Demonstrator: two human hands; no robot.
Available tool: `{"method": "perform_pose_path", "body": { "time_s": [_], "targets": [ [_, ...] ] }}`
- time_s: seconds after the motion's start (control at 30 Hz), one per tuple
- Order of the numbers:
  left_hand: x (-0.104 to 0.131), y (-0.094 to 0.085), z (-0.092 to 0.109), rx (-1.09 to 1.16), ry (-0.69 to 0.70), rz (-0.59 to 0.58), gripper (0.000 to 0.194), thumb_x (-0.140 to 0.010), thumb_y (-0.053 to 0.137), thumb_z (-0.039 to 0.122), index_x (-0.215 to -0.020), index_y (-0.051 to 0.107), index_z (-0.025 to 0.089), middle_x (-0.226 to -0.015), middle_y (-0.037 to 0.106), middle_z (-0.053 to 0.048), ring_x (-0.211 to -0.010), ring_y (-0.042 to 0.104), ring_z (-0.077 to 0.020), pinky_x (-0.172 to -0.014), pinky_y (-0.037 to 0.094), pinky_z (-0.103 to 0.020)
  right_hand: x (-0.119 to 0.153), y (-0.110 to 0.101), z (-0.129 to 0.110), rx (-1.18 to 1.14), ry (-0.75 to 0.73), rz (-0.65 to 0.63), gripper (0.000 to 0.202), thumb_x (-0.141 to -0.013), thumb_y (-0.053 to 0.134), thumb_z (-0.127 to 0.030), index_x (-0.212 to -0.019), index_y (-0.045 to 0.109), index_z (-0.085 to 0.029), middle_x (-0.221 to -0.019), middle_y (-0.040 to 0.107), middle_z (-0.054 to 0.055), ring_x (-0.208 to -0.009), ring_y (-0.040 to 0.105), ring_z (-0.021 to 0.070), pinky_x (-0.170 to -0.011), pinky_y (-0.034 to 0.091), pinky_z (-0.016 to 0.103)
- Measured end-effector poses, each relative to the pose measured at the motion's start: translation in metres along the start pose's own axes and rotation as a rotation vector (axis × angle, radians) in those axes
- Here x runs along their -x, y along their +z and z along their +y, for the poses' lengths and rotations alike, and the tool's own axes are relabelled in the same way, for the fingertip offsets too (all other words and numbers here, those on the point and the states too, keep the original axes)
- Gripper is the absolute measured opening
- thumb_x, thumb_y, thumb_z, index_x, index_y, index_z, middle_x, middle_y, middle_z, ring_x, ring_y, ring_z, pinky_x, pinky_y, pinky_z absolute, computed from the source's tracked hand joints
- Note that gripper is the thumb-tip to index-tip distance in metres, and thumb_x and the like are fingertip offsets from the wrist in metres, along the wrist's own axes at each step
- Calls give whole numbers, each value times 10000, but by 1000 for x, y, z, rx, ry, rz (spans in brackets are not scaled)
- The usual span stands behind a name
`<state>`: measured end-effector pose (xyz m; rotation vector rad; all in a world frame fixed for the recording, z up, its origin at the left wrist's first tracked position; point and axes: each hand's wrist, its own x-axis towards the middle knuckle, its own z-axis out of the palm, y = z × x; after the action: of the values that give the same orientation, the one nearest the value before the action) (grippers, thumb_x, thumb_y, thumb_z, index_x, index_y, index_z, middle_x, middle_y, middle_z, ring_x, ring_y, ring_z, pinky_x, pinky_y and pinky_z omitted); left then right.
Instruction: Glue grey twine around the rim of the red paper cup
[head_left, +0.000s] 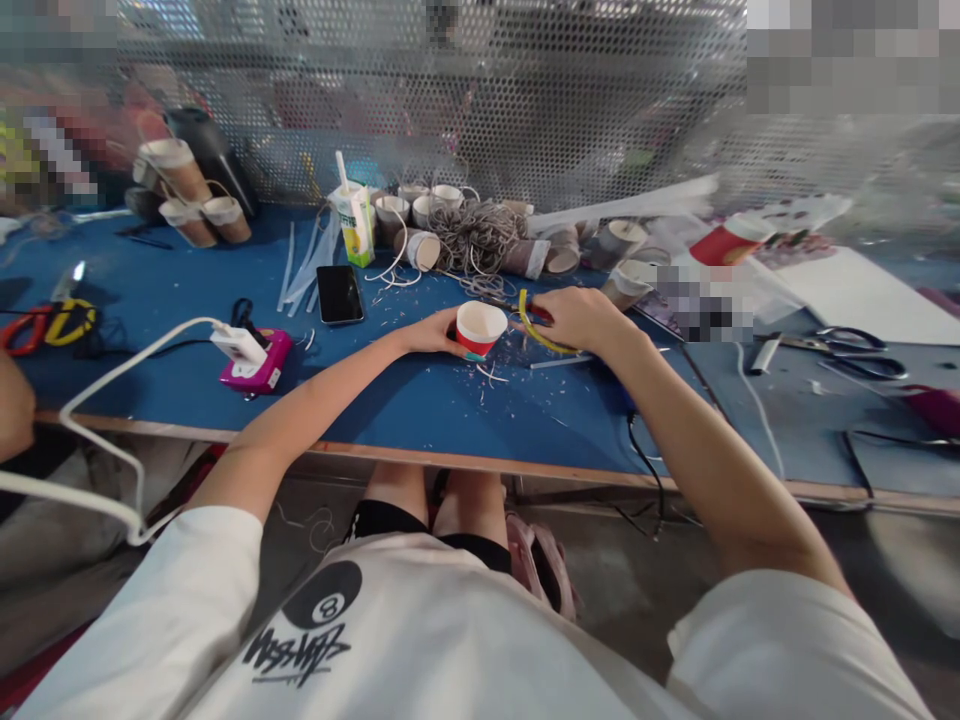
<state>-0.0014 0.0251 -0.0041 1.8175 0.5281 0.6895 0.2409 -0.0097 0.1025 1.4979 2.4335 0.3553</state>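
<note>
My left hand (433, 332) is closed around the side of a red paper cup (481, 322) with a white inside, held above the blue table (405, 400). Its mouth faces up and tilts slightly toward me. In my right hand (585, 318) is a pair of scissors with yellow and red handles (525, 318). Their blades point left, close behind the cup's rim; whether they touch it I cannot tell. White paper scraps (491, 374) lie under the cup.
Behind my hands lie a tangle of grey cord (480, 235), several brown paper cups (421, 250) and a drink carton (355, 228). A black phone (340, 294) and a pink power strip (259, 365) with a white cable sit left. More scissors (844, 342) lie right.
</note>
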Motion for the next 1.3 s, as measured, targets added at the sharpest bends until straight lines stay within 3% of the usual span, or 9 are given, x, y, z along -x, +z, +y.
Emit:
{"method": "perform_pose_path", "body": {
  "time_s": [0.6, 1.07, 1.3],
  "targets": [
    [0, 0, 3, 39, -29, -36, 858, -632, 887, 348, -1377, 514, 141, -1427, 601, -219, -1348, 555, -355, -1174, 381, -566, 4, -13, -6, 67, -47, -31, 448, -986, 418, -447, -1181, 677, -137, -1157, 742, 153, -984, 694, 304, -634, 358, 331],
    [0, -1, 1, 25, -29, -35, 862, -618, 895, 383, -1369, 533, 162, -1435, 597, -214, -1361, 542, -366, -1186, 362, -581, -2, -6, -3, 65, -71, -3, 411, -994, 405, -469, -1113, 695, -202, -1082, 775, 111, -942, 706, 266, -636, 368, 315],
    [0, -2, 2, 34, -55, -33, 834, -599, 903, 360, -1330, 554, 163, -1364, 652, -198, -1364, 540, -365, -1175, 375, -580, -8, 0, 4, 32, -89, -26, 376, -970, 437, -401, -1086, 709, -169, -1042, 772, 120, -910, 694, 262, -621, 332, 310]
  ]
}}
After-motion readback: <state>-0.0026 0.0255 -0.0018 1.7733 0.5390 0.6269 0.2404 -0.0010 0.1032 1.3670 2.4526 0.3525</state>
